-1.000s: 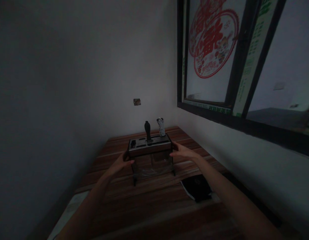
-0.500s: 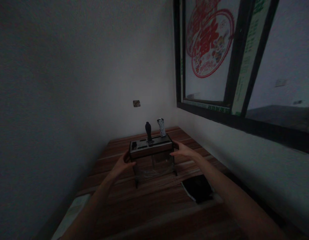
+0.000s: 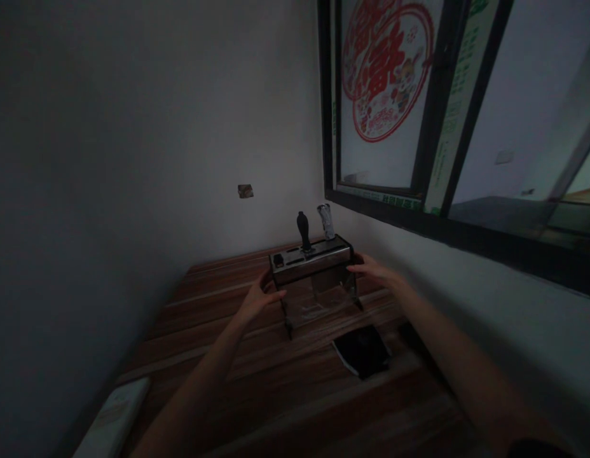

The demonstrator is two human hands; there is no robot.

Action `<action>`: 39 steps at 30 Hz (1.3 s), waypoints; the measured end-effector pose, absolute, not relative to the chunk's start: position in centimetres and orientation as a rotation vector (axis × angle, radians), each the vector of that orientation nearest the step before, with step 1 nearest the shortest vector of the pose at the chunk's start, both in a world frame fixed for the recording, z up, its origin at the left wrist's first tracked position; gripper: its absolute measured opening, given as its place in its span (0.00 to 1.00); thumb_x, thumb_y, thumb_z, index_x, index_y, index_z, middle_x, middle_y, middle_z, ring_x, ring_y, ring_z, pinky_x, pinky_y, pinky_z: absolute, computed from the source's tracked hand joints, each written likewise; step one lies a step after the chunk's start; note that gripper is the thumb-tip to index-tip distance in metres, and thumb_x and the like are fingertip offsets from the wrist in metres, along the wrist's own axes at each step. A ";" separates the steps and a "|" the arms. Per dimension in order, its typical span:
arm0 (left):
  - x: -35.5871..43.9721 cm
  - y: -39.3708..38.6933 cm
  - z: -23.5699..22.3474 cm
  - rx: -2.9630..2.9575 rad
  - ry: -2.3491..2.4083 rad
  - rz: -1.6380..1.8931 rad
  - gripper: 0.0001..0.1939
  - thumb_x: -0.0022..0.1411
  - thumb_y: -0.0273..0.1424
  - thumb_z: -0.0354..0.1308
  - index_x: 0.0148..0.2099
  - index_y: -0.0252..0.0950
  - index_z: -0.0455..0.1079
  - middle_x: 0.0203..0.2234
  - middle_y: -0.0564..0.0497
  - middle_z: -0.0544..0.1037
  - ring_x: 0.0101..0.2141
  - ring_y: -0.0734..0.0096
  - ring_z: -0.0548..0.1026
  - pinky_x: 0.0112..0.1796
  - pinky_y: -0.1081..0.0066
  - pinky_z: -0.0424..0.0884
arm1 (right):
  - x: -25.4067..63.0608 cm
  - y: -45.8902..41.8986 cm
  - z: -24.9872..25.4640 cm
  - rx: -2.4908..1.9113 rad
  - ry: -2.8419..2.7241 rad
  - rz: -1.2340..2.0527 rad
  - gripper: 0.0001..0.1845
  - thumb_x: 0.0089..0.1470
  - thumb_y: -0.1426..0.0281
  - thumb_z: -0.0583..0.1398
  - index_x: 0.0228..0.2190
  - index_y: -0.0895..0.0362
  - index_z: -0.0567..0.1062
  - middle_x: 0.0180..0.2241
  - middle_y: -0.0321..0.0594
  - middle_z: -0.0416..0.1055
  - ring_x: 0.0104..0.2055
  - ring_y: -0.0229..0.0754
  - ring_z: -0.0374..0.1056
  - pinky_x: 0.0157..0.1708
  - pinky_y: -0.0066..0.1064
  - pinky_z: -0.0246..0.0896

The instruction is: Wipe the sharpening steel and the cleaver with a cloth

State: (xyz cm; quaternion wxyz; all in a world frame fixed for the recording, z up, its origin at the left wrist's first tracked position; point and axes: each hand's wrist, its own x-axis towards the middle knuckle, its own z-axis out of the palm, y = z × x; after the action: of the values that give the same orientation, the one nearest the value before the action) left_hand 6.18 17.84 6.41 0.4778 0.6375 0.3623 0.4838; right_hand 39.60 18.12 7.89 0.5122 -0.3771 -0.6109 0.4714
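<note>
A knife block (image 3: 314, 280) with a metal slotted top and clear sides stands on the wooden table (image 3: 219, 343) near the far right corner. A black handle (image 3: 303, 230) and a silvery handle (image 3: 326, 221) stick up from its slots. My left hand (image 3: 257, 300) grips the block's left end with curled fingers. On the block's right end, my right hand (image 3: 377, 273) clasps it. The room is dim.
A flat black object (image 3: 362, 350) lies on the table in front of the block. A window (image 3: 419, 114) with a red paper cutting fills the right wall. A pale object (image 3: 109, 420) sits at the table's near left edge. A small patch (image 3: 245, 190) marks the back wall.
The block, held at both ends, has shifted to the right towards the window wall. My view has swung a little to the left.
</note>
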 end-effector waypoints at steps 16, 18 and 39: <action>13.0 18.4 5.5 1.583 0.785 1.150 0.42 0.39 0.33 0.70 0.57 0.35 0.60 0.55 0.42 0.66 0.56 0.54 0.62 0.57 0.58 0.56 | 45.8 16.9 4.3 -1.000 -1.204 1.134 0.24 0.31 0.67 0.69 0.37 0.54 0.75 0.39 0.39 0.76 0.40 0.48 0.71 0.41 0.39 0.65; 13.2 18.2 5.6 1.588 0.781 1.144 0.42 0.39 0.32 0.70 0.57 0.35 0.60 0.55 0.42 0.66 0.56 0.54 0.62 0.57 0.58 0.55 | 45.9 16.6 4.0 -1.014 -1.185 1.137 0.25 0.31 0.67 0.69 0.37 0.53 0.75 0.37 0.40 0.76 0.38 0.48 0.72 0.38 0.40 0.67; 13.2 18.1 4.4 1.670 0.767 1.184 0.44 0.41 0.35 0.70 0.60 0.33 0.57 0.56 0.39 0.64 0.56 0.55 0.62 0.57 0.58 0.55 | 46.1 16.4 2.5 -0.970 -1.175 1.193 0.20 0.35 0.67 0.67 0.35 0.52 0.74 0.34 0.38 0.77 0.33 0.46 0.73 0.34 0.38 0.68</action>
State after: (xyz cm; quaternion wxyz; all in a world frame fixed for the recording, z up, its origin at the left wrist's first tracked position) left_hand 13.16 18.12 4.44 0.4598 0.6783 0.3117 0.4809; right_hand 46.12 16.37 2.49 0.5672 -0.4129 -0.4999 0.5078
